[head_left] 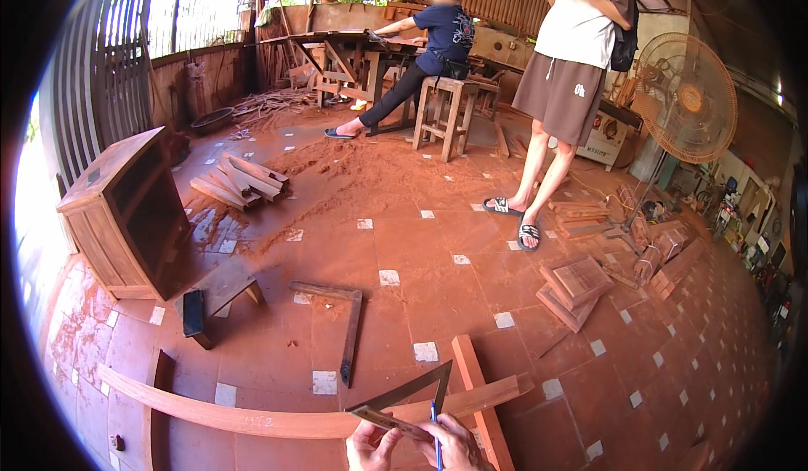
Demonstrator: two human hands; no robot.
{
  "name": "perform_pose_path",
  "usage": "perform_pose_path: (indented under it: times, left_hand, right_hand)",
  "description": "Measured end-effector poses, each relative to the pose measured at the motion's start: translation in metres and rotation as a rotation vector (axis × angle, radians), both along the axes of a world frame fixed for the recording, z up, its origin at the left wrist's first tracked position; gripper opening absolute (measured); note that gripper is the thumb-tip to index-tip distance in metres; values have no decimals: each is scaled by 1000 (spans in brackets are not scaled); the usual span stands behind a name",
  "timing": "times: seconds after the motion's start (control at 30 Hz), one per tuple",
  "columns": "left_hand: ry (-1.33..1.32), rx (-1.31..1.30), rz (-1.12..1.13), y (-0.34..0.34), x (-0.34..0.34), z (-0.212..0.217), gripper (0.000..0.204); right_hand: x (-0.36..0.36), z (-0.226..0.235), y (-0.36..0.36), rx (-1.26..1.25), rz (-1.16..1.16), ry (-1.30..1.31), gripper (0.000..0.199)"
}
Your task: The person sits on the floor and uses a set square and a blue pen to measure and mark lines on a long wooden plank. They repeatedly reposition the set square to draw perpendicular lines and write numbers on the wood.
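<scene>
Near the bottom edge my left hand (370,446) is closed on a carpenter's square (402,393), its thin dark sides forming an open triangle. My right hand (459,443) is closed around a blue pen (437,435), held roughly upright beside the square. The square lies over a long reddish wooden beam (252,421) with markings on its face. That beam rests across two shorter timbers, one at the right (481,395) and one at the left (158,404). Whether the pen's tip touches wood is hidden.
A large wooden L-shaped square (349,328) lies on the tiled floor ahead. Leftward are a low stool (220,286) with a phone (194,313) and a wooden cabinet (118,218). Wood blocks (579,284) and a fan (686,96) are right. One person stands; another sits at a bench.
</scene>
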State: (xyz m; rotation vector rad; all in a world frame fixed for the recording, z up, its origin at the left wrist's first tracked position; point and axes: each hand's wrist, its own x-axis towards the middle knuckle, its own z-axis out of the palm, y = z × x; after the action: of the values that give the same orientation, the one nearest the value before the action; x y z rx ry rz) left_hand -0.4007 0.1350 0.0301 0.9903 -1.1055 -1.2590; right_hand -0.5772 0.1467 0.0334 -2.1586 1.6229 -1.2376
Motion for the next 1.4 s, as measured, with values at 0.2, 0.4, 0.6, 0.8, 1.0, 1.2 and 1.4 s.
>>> perform_pose_path:
  times: [0.2,0.4,0.6,0.8,1.0,1.2,1.4]
  left_hand:
    - [112,303,-47,15,5,-61,21]
    - [45,381,-258,21,18,-70,25]
    - [-279,435,-469,-9,49,-29,27]
    - [-889,21,-513,-64,116,29,24]
    - [-1232,-74,-665,-105,171,44,26]
    - [-1382,-279,-660,-136,196,12,31]
    - [-1548,-357,-560,-175,250,-24,35]
  right_hand:
    - [-15,-46,5,29,27,15,23]
    - [-22,-57,1,122,70,102,19]
    - [-36,-40,-12,253,189,293,32]
    - [-38,-29,-24,344,256,341,27]
    - [-37,-19,-45,409,401,581,34]
    - [-32,-14,-62,435,481,712,33]
    - [-29,-13,-63,525,453,733,31]
